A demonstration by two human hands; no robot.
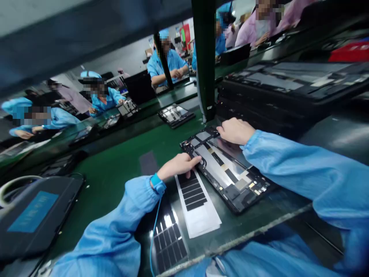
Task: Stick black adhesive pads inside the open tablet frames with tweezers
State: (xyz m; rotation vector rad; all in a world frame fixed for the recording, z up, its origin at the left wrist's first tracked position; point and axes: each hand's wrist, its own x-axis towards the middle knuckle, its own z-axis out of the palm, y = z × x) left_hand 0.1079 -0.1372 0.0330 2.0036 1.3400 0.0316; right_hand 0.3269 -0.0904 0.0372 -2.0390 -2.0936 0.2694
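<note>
An opened tablet [221, 165] with its battery and flex cables showing lies at a slant on the green bench. My left hand [180, 164] grips its left edge, thumb on top and fingers below. At the far right edge, my right hand [236, 130] holds the tablet too, its fingertips partly hidden. Under my left hand is a white sheet [201, 223] with rows of black strips, partly covered by that hand. Nearer the bench edge lies a glossy sheet [170, 246] of black rectangles. A blue band with a cord circles my left wrist.
Stacked tablet bodies [288, 92] stand at the right, behind my right arm. A green post [204, 61] rises just beyond the tablet. Another opened device [175, 114] sits farther back. At left is a dark case [34, 215] with a blue label. Several co-workers sit across the line.
</note>
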